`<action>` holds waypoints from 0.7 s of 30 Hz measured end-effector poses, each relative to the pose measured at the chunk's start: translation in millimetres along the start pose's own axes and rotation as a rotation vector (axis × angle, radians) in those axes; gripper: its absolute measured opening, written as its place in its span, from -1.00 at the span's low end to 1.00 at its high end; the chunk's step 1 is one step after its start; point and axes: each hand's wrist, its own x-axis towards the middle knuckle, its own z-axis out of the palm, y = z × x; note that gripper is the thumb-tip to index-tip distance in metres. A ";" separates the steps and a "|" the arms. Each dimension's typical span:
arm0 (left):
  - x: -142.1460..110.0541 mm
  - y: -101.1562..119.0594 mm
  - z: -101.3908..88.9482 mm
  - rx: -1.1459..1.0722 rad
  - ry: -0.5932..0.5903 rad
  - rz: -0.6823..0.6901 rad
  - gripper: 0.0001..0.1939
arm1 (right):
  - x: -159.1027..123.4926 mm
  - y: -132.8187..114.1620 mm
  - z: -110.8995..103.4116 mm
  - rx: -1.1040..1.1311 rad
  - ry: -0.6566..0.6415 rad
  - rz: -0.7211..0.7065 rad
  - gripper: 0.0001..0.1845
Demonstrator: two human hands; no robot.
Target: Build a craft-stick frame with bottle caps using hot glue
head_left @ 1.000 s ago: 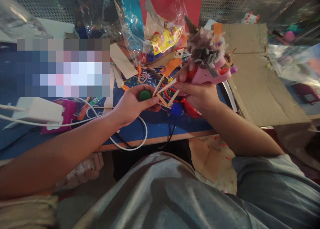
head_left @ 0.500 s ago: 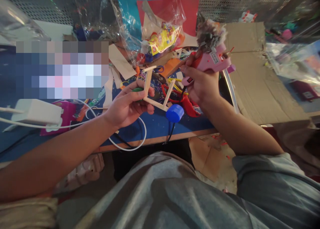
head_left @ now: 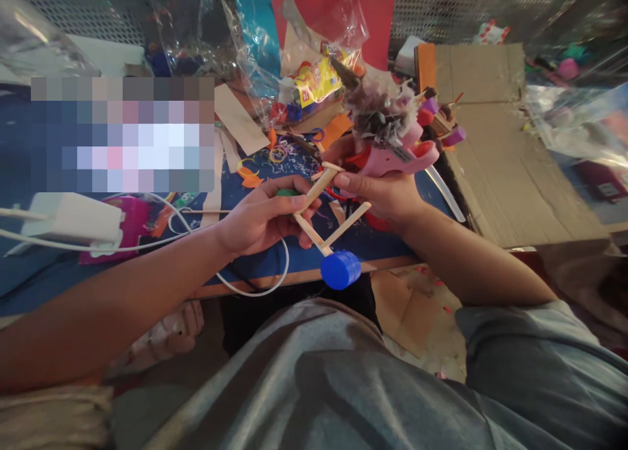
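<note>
My left hand (head_left: 275, 214) is closed on a frame of light wooden sticks (head_left: 308, 231), pinching it near one corner. Stuck to the lower end of the frame is a blue bottle cap (head_left: 340, 270). A bit of something green shows behind my left fingers. My right hand (head_left: 377, 188) grips a pink hot glue gun (head_left: 400, 159), whose nozzle end is hidden by a clump of greyish fluff (head_left: 385, 113). The right thumb and fingertips are at the upper end of the stick frame and seem to touch it.
A white charger (head_left: 73, 221) with a white cable lies at the left on the blue table (head_left: 265, 267). Paper strips (head_left: 243, 120), orange scraps and plastic bags are at the back. Flat cardboard (head_left: 490, 155) lies at the right. Part of the left is pixelated.
My right hand has brought the glue gun down and left, to the stick frame. The frame has tilted, its upper end swinging right and the blue cap lowering toward me.
</note>
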 end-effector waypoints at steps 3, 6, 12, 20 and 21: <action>-0.7 -2.4 0.7 0.023 -0.005 -0.018 -0.57 | -1.5 -3.3 2.7 -0.026 -0.013 0.006 -0.43; -0.8 -6.2 -0.2 0.050 0.022 0.029 -0.56 | -2.8 -3.8 4.2 -0.043 0.017 -0.004 -0.38; 2.9 -13.0 -6.2 0.435 0.087 0.318 -0.60 | -6.1 0.9 3.1 -0.118 0.010 0.009 -0.43; 4.1 -11.6 0.6 0.652 0.164 0.421 -0.57 | -6.1 0.7 5.7 -0.136 -0.002 -0.017 -0.51; 4.0 -11.7 0.9 0.624 0.157 0.409 -0.59 | -5.7 0.8 6.3 -0.113 -0.006 -0.021 -0.53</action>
